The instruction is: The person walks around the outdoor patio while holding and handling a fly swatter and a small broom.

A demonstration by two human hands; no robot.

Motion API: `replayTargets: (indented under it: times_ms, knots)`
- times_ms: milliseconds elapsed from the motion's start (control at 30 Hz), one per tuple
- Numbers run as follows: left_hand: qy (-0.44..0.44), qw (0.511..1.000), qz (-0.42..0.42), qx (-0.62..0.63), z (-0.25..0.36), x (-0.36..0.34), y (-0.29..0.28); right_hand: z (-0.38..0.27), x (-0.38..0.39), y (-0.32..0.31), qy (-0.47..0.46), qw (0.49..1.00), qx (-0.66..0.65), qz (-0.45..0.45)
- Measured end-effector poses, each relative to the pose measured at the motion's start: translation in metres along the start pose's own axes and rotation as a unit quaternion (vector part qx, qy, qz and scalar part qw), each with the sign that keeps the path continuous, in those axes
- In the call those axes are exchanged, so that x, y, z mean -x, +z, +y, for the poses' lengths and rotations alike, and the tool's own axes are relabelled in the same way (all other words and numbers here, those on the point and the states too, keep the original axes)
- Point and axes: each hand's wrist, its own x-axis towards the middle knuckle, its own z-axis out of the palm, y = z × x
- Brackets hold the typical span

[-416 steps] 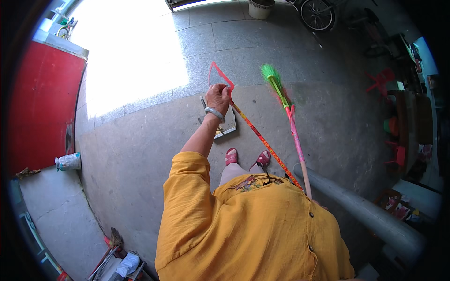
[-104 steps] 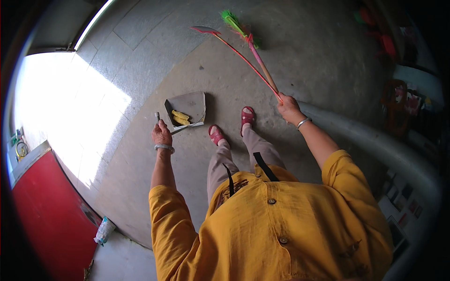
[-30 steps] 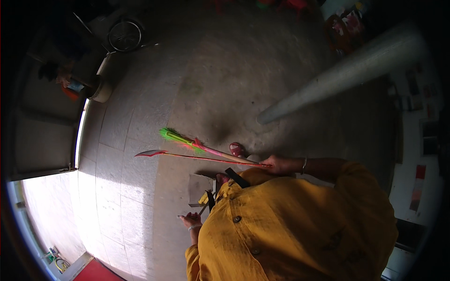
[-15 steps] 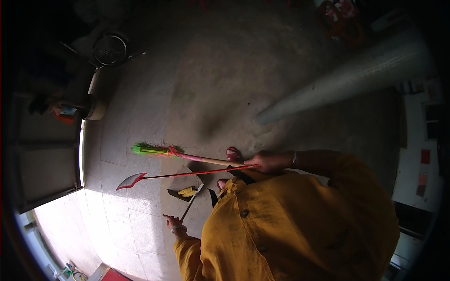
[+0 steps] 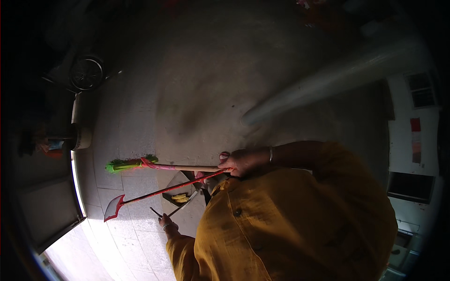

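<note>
My right hand is closed around the pale wooden handle of a broom and the red handle of a tool with a fan-shaped grey head edged in red. The broom's green bristles point left, with pink wrapping where they meet the handle. Lower left, my left hand is closed on the thin handle of a dustpan. Yellow pieces, too small to name surely, lie in the pan near my feet.
A thick pale pole rises from the floor at upper right. A wheel stands at the upper left, with a pale bucket below it. A dark door panel borders the bright floor at lower left.
The broom and red-handled tool have shifted left, and the tool's head has dropped lower, farther from the broom. My left hand has moved slightly left with the dustpan handle. The view has shifted.
</note>
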Motion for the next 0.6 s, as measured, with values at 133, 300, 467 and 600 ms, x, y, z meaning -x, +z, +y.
replayTargets:
  times_ms: [133,300,467,600]
  knots:
    - [0.146,0.989,0.026,0.018,-0.008,-0.017,0.005,-0.009,-0.025,0.02,-0.021,0.998,0.032,-0.055]
    - [-0.042,0.773,-0.488,0.403,0.113,0.144,0.095,0.002,-0.006,0.034,-0.066,0.995,0.058,0.055]
    - [-0.099,0.737,-0.447,0.497,0.111,0.169,0.14,-0.004,0.002,0.044,-0.091,0.992,0.045,0.075]
    - [-0.193,0.677,-0.49,0.515,0.138,0.195,0.147,0.014,-0.002,0.053,-0.057,0.994,0.059,0.072]
